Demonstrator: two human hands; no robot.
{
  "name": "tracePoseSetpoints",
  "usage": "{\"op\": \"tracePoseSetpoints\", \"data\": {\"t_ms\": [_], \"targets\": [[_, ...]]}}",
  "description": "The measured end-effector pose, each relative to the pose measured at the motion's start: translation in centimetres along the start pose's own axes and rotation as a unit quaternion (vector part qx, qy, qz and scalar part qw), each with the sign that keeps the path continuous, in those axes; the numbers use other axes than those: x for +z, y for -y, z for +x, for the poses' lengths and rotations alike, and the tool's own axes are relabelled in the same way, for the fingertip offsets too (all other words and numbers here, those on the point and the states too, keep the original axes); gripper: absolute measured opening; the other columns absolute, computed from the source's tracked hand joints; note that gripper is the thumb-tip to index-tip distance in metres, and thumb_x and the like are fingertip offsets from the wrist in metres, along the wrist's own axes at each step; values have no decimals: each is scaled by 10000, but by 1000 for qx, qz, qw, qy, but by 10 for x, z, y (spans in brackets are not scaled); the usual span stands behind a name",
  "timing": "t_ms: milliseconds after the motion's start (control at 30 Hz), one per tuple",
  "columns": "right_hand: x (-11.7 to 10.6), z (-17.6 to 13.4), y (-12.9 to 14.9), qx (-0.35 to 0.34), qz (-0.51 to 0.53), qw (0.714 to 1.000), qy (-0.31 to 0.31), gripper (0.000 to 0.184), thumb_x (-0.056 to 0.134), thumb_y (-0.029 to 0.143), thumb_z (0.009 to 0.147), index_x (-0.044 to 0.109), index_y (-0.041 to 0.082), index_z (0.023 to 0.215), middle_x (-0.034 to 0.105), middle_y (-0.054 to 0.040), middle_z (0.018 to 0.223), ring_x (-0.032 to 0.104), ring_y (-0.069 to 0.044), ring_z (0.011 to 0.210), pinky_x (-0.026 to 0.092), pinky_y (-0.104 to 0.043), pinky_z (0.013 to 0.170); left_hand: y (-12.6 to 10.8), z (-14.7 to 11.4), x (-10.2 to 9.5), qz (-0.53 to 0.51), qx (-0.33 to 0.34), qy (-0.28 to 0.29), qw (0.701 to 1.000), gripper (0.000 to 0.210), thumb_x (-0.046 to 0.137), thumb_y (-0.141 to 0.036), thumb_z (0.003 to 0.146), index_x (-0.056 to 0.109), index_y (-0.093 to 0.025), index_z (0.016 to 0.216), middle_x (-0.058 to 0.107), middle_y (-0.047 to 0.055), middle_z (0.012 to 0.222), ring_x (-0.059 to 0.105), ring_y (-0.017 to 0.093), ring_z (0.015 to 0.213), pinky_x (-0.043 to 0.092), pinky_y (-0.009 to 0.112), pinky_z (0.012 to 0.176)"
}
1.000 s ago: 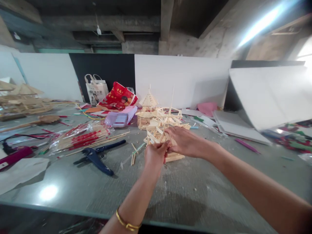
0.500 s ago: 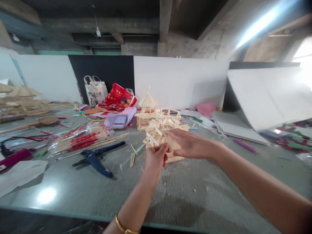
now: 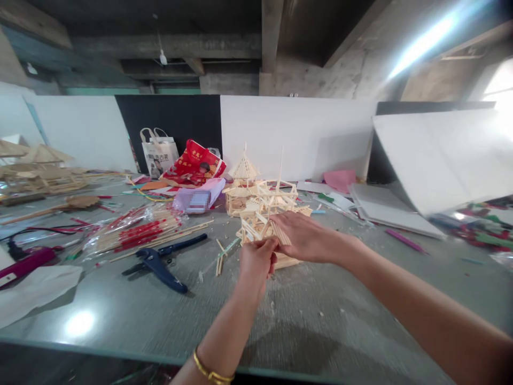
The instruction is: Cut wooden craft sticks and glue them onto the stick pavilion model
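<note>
A model building made of thin wooden sticks (image 3: pixel 262 203) stands on the table in front of me, with a pointed roof at its back left and a tall upright stick. At its front, the fingertips of my left hand (image 3: pixel 256 262) are pinched together by the edge of a slatted roof panel; what lies between them is too small to make out. From the right, my right hand (image 3: pixel 306 235) reaches over the same slatted panel (image 3: pixel 281 233), its fingers on the far side and its thumb on the near side. My hands partly hide the model's front.
Dark blue cutters (image 3: pixel 160 267) lie left of the model, near bagged red-and-tan sticks (image 3: pixel 144 232). A magenta tool (image 3: pixel 30 266) is at far left. A red bag (image 3: pixel 194 166) stands behind. A purple pen (image 3: pixel 406 240) and white boards (image 3: pixel 395 208) lie at right.
My right hand has shifted slightly left over the slatted panel, closer to my left fingertips. The left hand keeps its pinch almost in place. The view has tilted a little.
</note>
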State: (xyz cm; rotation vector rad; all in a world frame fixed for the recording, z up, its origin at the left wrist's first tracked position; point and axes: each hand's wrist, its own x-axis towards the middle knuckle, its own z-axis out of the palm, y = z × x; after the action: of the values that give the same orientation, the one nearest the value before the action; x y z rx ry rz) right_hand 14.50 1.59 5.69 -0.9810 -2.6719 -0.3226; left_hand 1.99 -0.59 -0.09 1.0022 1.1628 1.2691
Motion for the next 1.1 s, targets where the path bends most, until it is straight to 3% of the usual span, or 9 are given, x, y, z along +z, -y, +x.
{"op": "tracePoseSetpoints", "data": {"t_ms": [567, 800, 1033, 1100], "targets": [[-10, -4, -6, 15, 28, 999, 41, 657, 532, 361, 756, 321, 43, 1291, 418, -196, 1298, 383, -273, 1189, 340, -392, 962, -4, -1, -1, 18, -17, -6, 1000, 247, 547, -327, 655, 522, -155, 480, 409, -76, 325, 321, 37, 233, 176, 172, 265], [-15, -5, 0, -13, 39, 998, 45, 362, 542, 298, 764, 506, 132, 1084, 546, -127, 1133, 477, -249, 1065, 383, -358, 880, -6, -1, -1, 14, -21, -12, 1000, 242, 547, -308, 652, 505, -158, 466, 412, -77, 329, 318, 32, 233, 178, 173, 265], [-9, -2, 1, -18, 28, 999, 36, 239, 536, 307, 766, 537, 138, 934, 581, -92, 940, 518, -228, 910, 403, -341, 802, -6, -1, 1, 16, -22, -15, 1000, 258, 542, -313, 660, 497, -160, 457, 413, -78, 332, 318, 31, 232, 186, 174, 264], [-10, -2, 1, -17, 29, 999, 38, 263, 527, 309, 772, 532, 132, 967, 586, -96, 946, 524, -226, 908, 408, -338, 801, -6, -1, 1, 18, -24, -15, 999, 261, 545, -322, 664, 497, -159, 465, 417, -77, 339, 321, 31, 235, 187, 172, 263]]}}
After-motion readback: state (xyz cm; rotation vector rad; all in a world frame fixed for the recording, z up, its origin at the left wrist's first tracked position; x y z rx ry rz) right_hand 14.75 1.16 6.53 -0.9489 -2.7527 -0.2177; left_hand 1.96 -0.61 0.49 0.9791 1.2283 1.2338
